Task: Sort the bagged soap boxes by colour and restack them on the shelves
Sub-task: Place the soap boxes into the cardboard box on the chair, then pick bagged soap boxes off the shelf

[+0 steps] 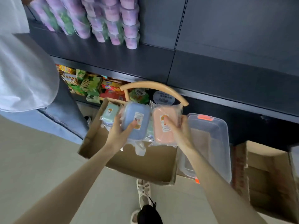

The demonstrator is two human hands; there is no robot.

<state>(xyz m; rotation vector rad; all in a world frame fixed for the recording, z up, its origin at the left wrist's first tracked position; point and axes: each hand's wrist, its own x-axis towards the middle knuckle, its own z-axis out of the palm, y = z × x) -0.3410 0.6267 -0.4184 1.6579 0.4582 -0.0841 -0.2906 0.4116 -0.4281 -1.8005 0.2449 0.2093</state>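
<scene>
My left hand point(119, 132) grips a blue soap box in a clear bag point(135, 119), thumb on its label. Beside it, my right hand point(178, 129) holds a pink bagged soap box point(163, 126) the same way. Both boxes hang above an open cardboard box point(142, 162) on the floor. A mint-green bagged soap box point(110, 113) lies at the cardboard box's far left, and another green one shows between the two held boxes. The dark shelf point(226, 67) runs above and behind them.
A clear plastic bin with orange clips point(210, 143) stands right of the cardboard box, more cartons point(267, 175) further right. A person in a white top point(24, 70) stands at the left. Purple cup stacks point(113, 21) fill the shelf's left; snack packs point(90, 86) lie below. A curved chair back point(155, 88) sits behind the box.
</scene>
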